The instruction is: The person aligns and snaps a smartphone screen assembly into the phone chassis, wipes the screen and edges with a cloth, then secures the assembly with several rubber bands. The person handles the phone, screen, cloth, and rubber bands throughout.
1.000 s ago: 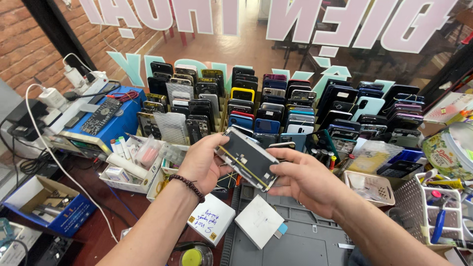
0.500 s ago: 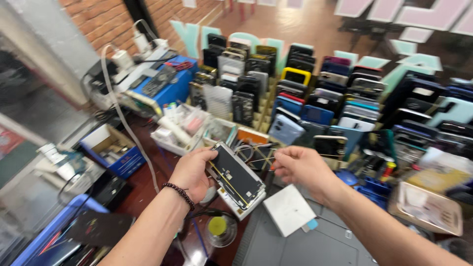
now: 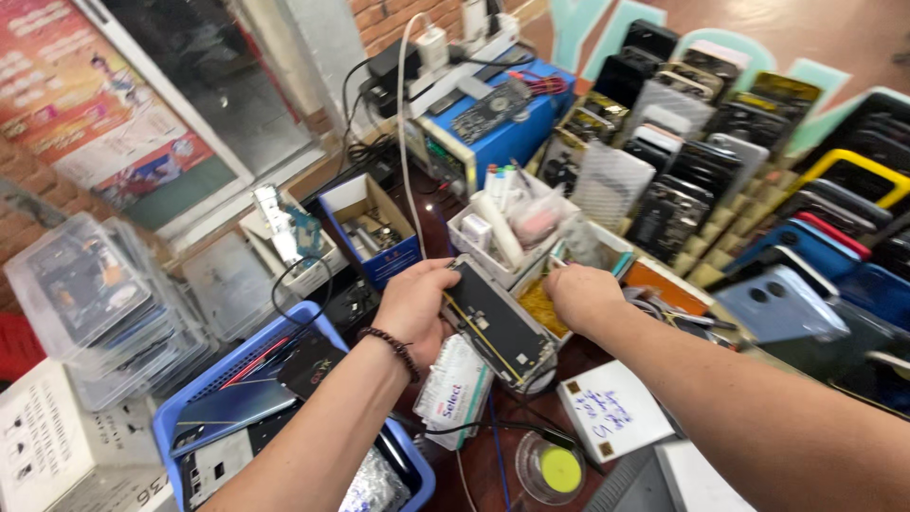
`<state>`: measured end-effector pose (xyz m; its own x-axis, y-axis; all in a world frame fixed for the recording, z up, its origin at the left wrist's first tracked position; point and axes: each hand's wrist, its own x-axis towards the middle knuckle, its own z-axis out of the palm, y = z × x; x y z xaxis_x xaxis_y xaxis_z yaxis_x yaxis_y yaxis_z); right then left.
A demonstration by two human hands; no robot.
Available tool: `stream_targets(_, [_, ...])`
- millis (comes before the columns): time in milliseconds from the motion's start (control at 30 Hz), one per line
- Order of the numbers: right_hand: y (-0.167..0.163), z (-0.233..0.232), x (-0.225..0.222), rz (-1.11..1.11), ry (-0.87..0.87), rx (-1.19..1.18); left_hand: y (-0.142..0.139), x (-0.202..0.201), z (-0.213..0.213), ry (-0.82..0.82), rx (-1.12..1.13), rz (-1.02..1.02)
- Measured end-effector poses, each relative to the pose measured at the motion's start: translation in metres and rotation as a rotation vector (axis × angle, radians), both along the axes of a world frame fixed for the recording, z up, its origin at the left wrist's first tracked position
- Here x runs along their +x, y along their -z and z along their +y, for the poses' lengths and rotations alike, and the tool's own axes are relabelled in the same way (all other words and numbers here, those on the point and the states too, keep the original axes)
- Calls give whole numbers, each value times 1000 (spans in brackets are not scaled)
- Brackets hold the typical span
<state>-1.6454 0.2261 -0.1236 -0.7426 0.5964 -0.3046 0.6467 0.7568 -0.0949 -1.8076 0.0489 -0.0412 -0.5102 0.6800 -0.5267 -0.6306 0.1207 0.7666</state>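
My left hand [image 3: 415, 308], with a bead bracelet on its wrist, grips an opened phone body [image 3: 497, 323] by its left end; the dark insides of the phone face up. My right hand [image 3: 580, 297] sits just right of the phone with its fingers curled down into a small white parts tray [image 3: 542, 305] beside it. Whether those fingers pinch anything is hidden.
A blue basket [image 3: 284, 351] with phone parts lies at the lower left. Behind are a blue cardboard box [image 3: 372, 228], a white tray of tubes [image 3: 512, 228], a blue power unit [image 3: 493, 123] and rows of phone cases [image 3: 720, 161]. White cards [image 3: 614, 410] lie near a small round dish [image 3: 555, 467].
The view has swung left and down. Both hands with the phone have come lower over the bench, and my right hand has moved off the phone's edge into the small tray.
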Motion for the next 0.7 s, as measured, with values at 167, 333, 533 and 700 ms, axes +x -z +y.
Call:
stream_targets(167, [29, -7, -16, -176, -39, 59, 9, -13, 3, -21, 12, -42])
stream_targets(333, [23, -9, -4, -155, -122, 113, 8, -14, 10, -12, 43, -78])
stream_targets(533, [13, 4, -8, -62, -64, 39, 0, -10, 16, -38, -15, -141])
stream_targets(700, [11, 23, -6, 179, 73, -156, -3, -5, 21, -21, -17, -143])
